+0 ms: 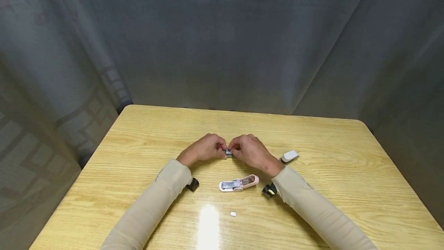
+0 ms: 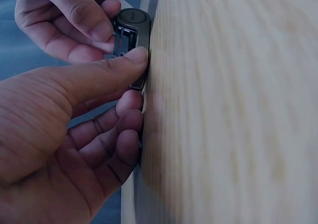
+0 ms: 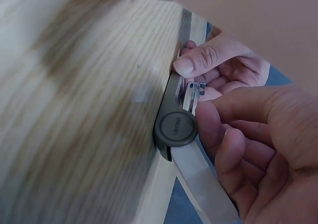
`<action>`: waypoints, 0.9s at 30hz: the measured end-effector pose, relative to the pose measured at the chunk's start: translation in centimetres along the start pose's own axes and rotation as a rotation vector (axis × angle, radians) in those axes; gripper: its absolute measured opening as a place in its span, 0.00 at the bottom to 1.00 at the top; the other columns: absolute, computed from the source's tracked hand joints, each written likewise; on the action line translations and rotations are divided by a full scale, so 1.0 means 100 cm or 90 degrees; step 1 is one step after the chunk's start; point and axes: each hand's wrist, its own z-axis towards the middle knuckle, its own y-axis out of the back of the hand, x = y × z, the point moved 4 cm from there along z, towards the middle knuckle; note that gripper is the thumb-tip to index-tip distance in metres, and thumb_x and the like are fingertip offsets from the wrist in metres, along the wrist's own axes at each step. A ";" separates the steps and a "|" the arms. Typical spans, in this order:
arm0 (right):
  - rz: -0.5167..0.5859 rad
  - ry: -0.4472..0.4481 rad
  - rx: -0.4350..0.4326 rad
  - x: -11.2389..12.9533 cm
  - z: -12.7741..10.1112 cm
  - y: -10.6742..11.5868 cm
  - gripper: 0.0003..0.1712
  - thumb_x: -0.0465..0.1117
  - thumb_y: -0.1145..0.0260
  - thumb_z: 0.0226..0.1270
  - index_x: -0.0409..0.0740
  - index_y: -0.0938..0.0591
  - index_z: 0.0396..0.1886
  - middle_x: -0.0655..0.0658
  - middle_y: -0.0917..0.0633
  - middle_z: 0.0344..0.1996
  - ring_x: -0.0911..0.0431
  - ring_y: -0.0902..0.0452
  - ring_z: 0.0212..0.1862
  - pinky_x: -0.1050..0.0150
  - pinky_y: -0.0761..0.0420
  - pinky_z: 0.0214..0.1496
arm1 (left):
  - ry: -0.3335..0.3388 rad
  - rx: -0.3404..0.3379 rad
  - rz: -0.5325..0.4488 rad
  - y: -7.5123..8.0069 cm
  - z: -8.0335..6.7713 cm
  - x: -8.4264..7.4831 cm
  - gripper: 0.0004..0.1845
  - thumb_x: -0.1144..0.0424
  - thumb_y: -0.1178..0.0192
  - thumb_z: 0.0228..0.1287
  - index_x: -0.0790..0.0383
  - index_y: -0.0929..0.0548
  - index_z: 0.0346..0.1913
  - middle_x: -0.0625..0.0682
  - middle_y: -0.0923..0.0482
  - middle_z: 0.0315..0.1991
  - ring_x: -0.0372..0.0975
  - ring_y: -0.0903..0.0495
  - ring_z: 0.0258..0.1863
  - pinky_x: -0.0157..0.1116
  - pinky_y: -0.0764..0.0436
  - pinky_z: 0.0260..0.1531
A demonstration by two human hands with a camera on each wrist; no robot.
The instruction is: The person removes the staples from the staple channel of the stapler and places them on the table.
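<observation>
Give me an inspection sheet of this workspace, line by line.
Surface: wooden table, glare patch near front edge.
Job's things: small grey stapler, held just above the table by both hands.
Clutter: pink stapler lying opened; white stapler at right; small white piece near front.
Hands: left hand and right hand pinch the grey stapler between their fingers.
Cables: nothing seen.
Surroundings: grey curtain behind and at the sides.

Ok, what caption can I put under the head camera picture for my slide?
Two hands, left hand and right hand, pinch a small grey stapler over a wooden table.
</observation>
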 end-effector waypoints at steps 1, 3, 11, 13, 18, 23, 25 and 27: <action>-0.003 -0.008 -0.002 0.000 0.000 0.000 0.04 0.30 0.28 0.65 0.40 0.10 0.37 0.49 0.11 0.32 0.64 0.19 0.33 0.61 0.19 0.37 | 0.003 0.000 -0.001 0.000 0.000 0.000 0.06 0.68 0.25 0.62 0.58 0.14 0.33 0.45 0.22 0.24 0.33 0.29 0.23 0.32 0.28 0.29; -0.011 -0.020 -0.005 0.001 0.000 0.000 0.04 0.30 0.28 0.65 0.41 0.10 0.37 0.50 0.11 0.32 0.63 0.20 0.33 0.60 0.19 0.38 | 0.005 -0.001 -0.002 0.000 0.001 0.000 0.06 0.68 0.25 0.62 0.58 0.14 0.34 0.45 0.22 0.24 0.33 0.29 0.23 0.32 0.28 0.29; -0.066 -0.012 0.010 0.006 0.004 -0.002 0.05 0.29 0.29 0.64 0.42 0.11 0.33 0.51 0.12 0.29 0.62 0.23 0.28 0.62 0.21 0.33 | 0.005 -0.003 0.002 0.000 0.001 -0.001 0.06 0.68 0.25 0.61 0.59 0.13 0.33 0.44 0.21 0.25 0.34 0.27 0.24 0.32 0.27 0.29; -0.065 -0.013 0.012 0.006 0.005 -0.002 0.05 0.29 0.29 0.64 0.42 0.11 0.32 0.51 0.13 0.29 0.62 0.23 0.28 0.62 0.21 0.33 | 0.003 -0.004 0.006 0.001 0.001 -0.001 0.06 0.68 0.25 0.61 0.59 0.13 0.33 0.44 0.21 0.25 0.33 0.27 0.25 0.31 0.27 0.29; -0.037 -0.030 0.005 0.005 0.004 -0.001 0.07 0.27 0.29 0.62 0.42 0.10 0.33 0.50 0.12 0.30 0.61 0.22 0.31 0.60 0.20 0.37 | -0.013 -0.015 0.015 0.001 0.001 -0.001 0.06 0.68 0.24 0.59 0.59 0.13 0.32 0.43 0.21 0.25 0.33 0.27 0.24 0.31 0.26 0.29; -0.002 -0.065 -0.006 0.002 0.002 -0.001 0.06 0.28 0.28 0.63 0.42 0.10 0.33 0.51 0.12 0.29 0.61 0.21 0.31 0.60 0.19 0.37 | -0.011 -0.019 0.011 0.000 0.002 0.001 0.06 0.67 0.24 0.60 0.57 0.12 0.32 0.42 0.20 0.25 0.33 0.27 0.24 0.32 0.26 0.30; 0.012 -0.071 -0.007 0.001 0.002 -0.001 0.06 0.27 0.29 0.64 0.42 0.10 0.33 0.51 0.12 0.29 0.61 0.21 0.31 0.61 0.20 0.36 | -0.005 -0.021 0.009 -0.001 0.002 0.001 0.06 0.67 0.23 0.59 0.58 0.12 0.32 0.42 0.19 0.25 0.33 0.26 0.24 0.32 0.25 0.30; 0.019 -0.073 -0.012 0.000 0.002 -0.002 0.07 0.27 0.29 0.63 0.41 0.10 0.34 0.51 0.12 0.29 0.61 0.21 0.31 0.62 0.20 0.36 | -0.002 -0.023 0.011 0.000 0.002 0.001 0.06 0.67 0.23 0.59 0.58 0.12 0.32 0.42 0.19 0.25 0.33 0.26 0.25 0.32 0.25 0.30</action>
